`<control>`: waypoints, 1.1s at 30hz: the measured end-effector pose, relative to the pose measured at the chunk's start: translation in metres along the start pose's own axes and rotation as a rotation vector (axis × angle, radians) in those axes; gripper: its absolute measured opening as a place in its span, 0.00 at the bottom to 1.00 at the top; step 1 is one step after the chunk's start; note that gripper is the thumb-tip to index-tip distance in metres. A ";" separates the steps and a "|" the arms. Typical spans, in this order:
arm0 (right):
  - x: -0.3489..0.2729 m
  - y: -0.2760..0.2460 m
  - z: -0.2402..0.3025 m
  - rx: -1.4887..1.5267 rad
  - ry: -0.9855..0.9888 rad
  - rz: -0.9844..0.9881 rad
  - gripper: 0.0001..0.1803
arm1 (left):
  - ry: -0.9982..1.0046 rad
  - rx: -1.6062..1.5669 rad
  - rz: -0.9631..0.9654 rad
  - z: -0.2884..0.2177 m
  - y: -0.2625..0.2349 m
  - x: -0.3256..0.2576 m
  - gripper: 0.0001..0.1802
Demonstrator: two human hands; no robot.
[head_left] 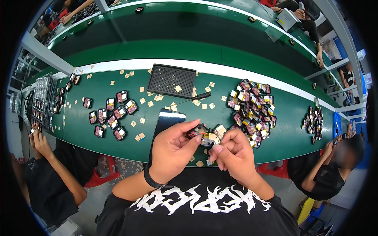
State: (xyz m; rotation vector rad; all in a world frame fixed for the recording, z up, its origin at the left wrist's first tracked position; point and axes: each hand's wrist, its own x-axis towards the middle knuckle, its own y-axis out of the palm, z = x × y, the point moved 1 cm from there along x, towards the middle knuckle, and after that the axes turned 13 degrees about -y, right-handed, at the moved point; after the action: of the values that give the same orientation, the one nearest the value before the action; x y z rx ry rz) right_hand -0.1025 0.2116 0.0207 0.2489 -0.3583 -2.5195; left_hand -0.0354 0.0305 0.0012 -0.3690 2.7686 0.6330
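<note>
Black unit (202, 130): between both hands, above the near edge of the green bench (293, 122).
Left hand (173, 147): thumb and fingers curled inward, gripping the unit's casing from the side.
Right hand (237, 153): thumb and forefinger bent close together by a pale tab (213, 136); whether they pinch it, I cannot tell.
Good handling: likely a steady left grip on the rim, light right fingertips, no strain on the small parts.
Phone (170, 116): partly behind the left hand; worth minding.
Screwdriver (202, 96): beyond the hands, by the perforated tray (157, 72).
Tan squares (150, 104): scattered loose.
Heap (252, 112): similar units, right.
Loose group (119, 112): more units, left.
</note>
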 end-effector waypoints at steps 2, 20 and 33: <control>0.003 0.004 0.005 0.013 0.073 -0.007 0.11 | 0.048 0.050 0.000 0.004 -0.001 0.000 0.22; 0.005 0.015 -0.012 0.057 0.058 -0.104 0.12 | 0.106 0.082 -0.019 0.003 -0.001 -0.003 0.18; 0.001 -0.006 -0.027 0.021 -0.190 0.052 0.10 | -0.061 -0.075 0.088 0.000 -0.009 -0.001 0.22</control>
State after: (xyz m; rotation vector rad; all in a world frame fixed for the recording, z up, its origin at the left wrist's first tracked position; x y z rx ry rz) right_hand -0.1002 0.2104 -0.0070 0.0078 -0.4607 -2.4952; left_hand -0.0321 0.0222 -0.0019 -0.2399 2.7207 0.7582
